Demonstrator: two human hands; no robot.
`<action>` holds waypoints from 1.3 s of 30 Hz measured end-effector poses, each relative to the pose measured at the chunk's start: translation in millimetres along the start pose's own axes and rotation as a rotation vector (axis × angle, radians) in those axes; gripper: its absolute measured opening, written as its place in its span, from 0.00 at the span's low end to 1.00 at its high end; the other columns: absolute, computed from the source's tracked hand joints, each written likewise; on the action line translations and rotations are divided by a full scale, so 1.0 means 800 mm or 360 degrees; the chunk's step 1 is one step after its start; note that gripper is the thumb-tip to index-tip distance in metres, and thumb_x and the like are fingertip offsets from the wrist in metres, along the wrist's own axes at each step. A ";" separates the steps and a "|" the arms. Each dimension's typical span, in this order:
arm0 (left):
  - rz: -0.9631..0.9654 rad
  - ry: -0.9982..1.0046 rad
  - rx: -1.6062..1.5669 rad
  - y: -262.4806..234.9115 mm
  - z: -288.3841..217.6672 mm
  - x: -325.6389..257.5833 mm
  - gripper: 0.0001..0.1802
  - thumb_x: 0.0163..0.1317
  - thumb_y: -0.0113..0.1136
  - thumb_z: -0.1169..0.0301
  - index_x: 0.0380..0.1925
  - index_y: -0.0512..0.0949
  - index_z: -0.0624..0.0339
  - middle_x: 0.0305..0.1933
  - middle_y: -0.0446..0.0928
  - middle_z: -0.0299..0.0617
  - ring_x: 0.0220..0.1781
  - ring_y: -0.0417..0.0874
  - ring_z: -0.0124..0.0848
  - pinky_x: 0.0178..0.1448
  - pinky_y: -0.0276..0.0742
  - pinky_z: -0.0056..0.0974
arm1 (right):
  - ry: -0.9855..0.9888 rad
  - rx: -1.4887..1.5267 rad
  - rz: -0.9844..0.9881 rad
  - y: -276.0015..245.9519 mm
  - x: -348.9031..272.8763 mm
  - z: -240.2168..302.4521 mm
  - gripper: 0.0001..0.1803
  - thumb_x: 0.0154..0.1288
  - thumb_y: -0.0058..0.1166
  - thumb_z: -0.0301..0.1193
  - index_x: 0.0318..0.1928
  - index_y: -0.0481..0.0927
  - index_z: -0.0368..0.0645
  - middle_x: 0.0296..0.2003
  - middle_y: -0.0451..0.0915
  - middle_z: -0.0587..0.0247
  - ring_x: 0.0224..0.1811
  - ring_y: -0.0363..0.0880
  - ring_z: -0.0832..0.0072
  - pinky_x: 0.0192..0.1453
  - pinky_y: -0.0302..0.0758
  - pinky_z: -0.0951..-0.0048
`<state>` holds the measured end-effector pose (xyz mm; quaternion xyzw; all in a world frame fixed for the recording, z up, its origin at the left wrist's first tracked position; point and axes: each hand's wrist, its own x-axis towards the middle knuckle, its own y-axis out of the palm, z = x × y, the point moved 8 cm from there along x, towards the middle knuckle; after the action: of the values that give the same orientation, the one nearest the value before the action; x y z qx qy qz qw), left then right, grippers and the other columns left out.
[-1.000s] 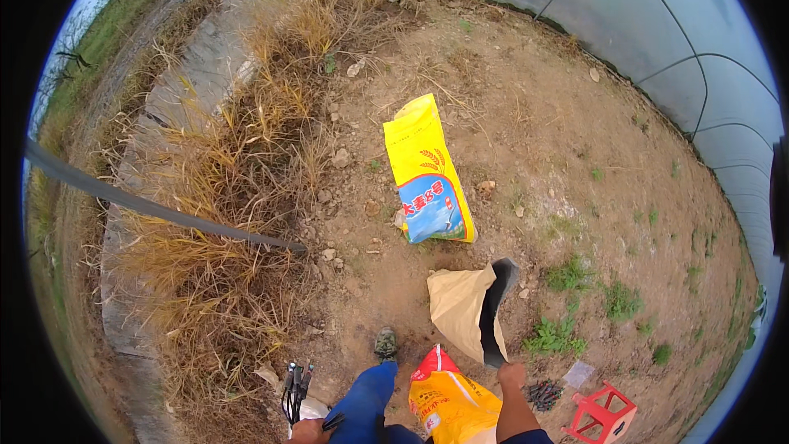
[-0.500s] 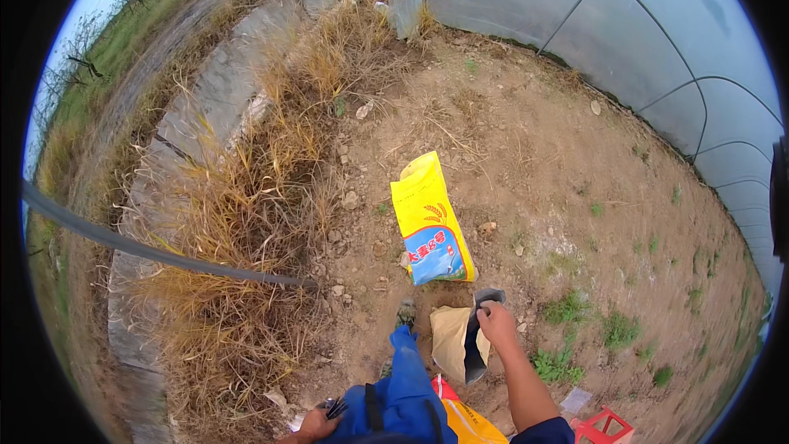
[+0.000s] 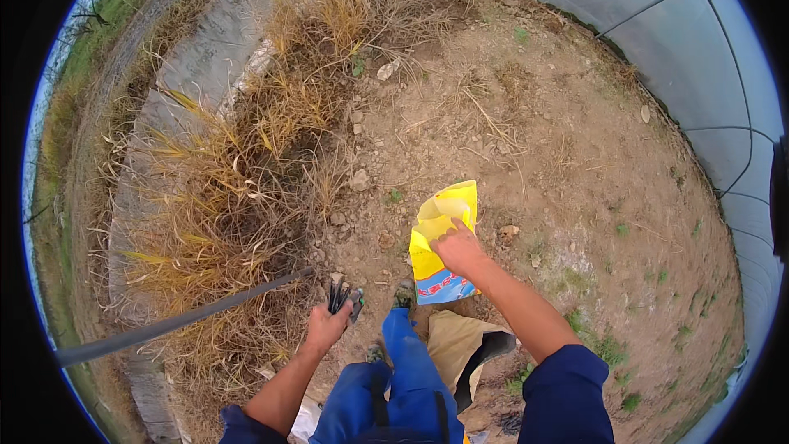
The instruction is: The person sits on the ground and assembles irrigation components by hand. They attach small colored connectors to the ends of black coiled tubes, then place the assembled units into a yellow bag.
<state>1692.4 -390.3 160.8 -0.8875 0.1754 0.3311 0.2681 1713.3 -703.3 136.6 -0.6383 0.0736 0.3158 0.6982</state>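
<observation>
A yellow bag (image 3: pixel 422 262) with a blue lower part and red lettering stands on the soil in front of me, its mouth open toward me. My right hand (image 3: pixel 460 248) grips the near rim of that mouth, fingers closed. Lower left, my left hand (image 3: pixel 325 327) is closed around a small bundle of dark, slender pieces (image 3: pixel 345 299); their exact kind I cannot make out. Beside my leg is an open brown paper sack (image 3: pixel 454 344) with a dark lining, touched by neither hand. What lies inside the sack is hidden.
Dry yellow grass (image 3: pixel 222 238) grows thick on the left along a concrete strip (image 3: pixel 205 49). A dark pole or hose (image 3: pixel 189 321) slants across the lower left. A plastic-sheeted greenhouse wall (image 3: pixel 682 57) curves along the right. Weeds and stones dot the soil.
My right hand has left the brown sack and moved to the yellow bag, whose top is now open. My left hand has come forward with the dark bundle.
</observation>
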 end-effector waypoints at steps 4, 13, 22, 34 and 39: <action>0.0150 0.0090 0.0114 0.059 -0.099 0.065 0.20 0.63 0.68 0.55 0.32 0.84 0.65 0.22 0.80 0.38 0.26 0.79 0.24 0.32 0.75 0.37 | -0.0034 0.0421 0.0024 0.031 -0.093 0.060 0.12 0.63 0.51 0.31 0.46 0.81 0.47 0.32 0.85 0.57 0.34 0.87 0.57 0.41 0.81 0.53; 0.0849 0.0600 0.1348 0.238 -0.217 0.046 0.39 0.43 0.75 0.39 0.39 0.84 0.67 0.38 0.85 0.56 0.44 0.87 0.47 0.52 0.82 0.48 | 0.0223 0.0696 0.0085 -0.004 -0.169 0.097 0.23 0.63 0.52 0.31 0.59 0.78 0.54 0.35 0.85 0.58 0.37 0.88 0.58 0.40 0.81 0.56; 0.0431 0.0535 0.0922 0.179 -0.200 0.022 0.14 0.54 0.61 0.65 0.33 0.83 0.67 0.33 0.83 0.62 0.37 0.84 0.60 0.43 0.81 0.55 | 0.0559 0.0846 0.0033 0.001 -0.238 0.079 0.18 0.65 0.50 0.31 0.56 0.78 0.50 0.38 0.83 0.54 0.39 0.86 0.56 0.42 0.79 0.52; 0.0244 0.0562 0.0320 0.090 -0.212 -0.043 0.15 0.61 0.61 0.67 0.28 0.80 0.72 0.18 0.77 0.54 0.20 0.77 0.31 0.29 0.72 0.44 | 0.0588 0.0971 -0.0224 -0.064 -0.269 0.127 0.08 0.60 0.56 0.31 0.39 0.82 0.44 0.34 0.82 0.53 0.35 0.86 0.53 0.40 0.81 0.51; 0.0252 0.0557 0.0241 0.075 -0.225 -0.044 0.12 0.63 0.61 0.71 0.29 0.81 0.73 0.19 0.75 0.36 0.24 0.70 0.19 0.27 0.67 0.36 | 0.0606 0.0996 -0.0277 -0.087 -0.266 0.129 0.08 0.60 0.57 0.32 0.38 0.83 0.43 0.32 0.82 0.54 0.34 0.86 0.52 0.40 0.81 0.51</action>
<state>1726.9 -539.4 277.6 -0.8923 0.3129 0.1777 0.2725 1551.2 -679.6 320.8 -0.4452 0.2405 0.0934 0.8575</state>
